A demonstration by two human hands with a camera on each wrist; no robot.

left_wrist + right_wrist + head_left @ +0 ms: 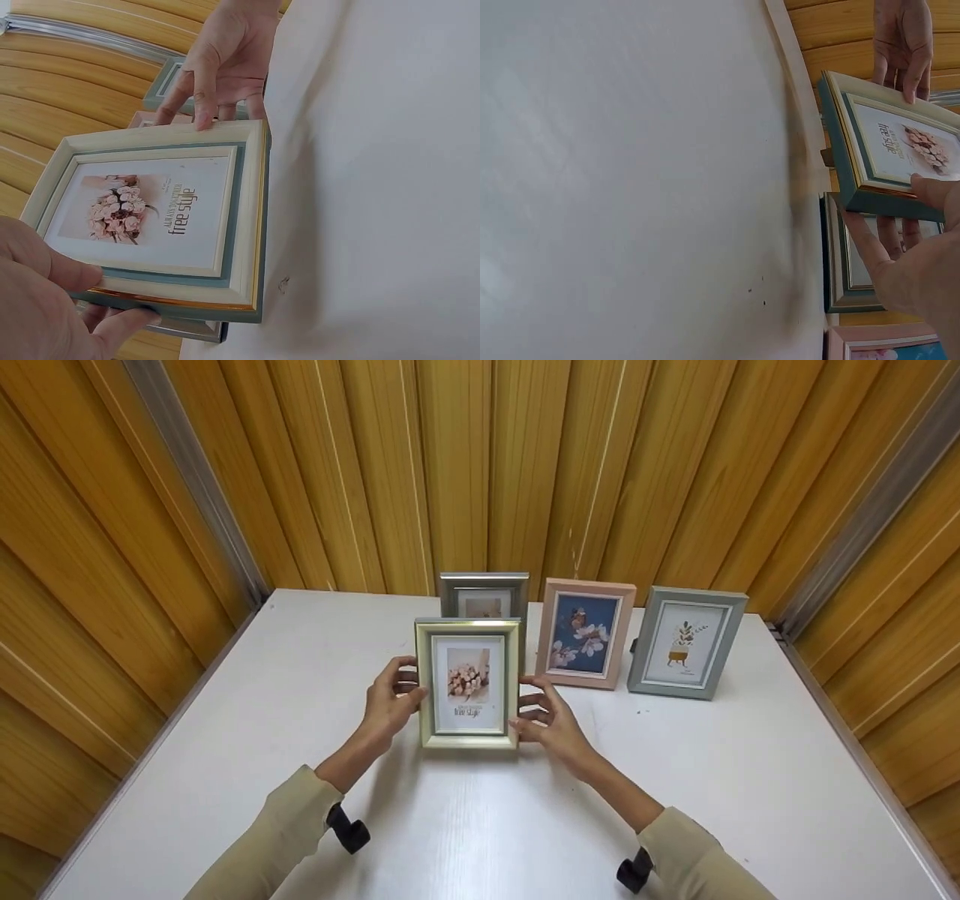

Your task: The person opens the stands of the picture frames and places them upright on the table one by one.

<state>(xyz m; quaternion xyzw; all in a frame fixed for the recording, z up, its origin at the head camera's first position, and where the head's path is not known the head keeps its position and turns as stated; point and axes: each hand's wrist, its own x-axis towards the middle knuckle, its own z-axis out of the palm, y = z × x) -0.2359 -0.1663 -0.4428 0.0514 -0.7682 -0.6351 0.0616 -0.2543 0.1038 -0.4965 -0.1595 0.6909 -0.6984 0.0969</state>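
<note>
A cream and green picture frame (469,742) with a gold edge and a pink bouquet print stands upright between both hands. My left hand (391,701) grips its left side, thumb on the front and fingers behind. On the opposite side my right hand (553,726) holds the frame the same way, its thumb at the lower right edge. The left wrist view shows the picture frame (251,217) close up, lettered "free style". In the right wrist view its bottom edge appears raised off the table. Behind it, a silver-grey picture frame (484,579) is partly hidden.
A pink picture frame (550,622) with a blossom print stands right of the silver-grey one. Further right stands a grey-green picture frame (731,645) with a potted plant print. The white table (480,825) reaches back to a wood-panelled wall (480,472).
</note>
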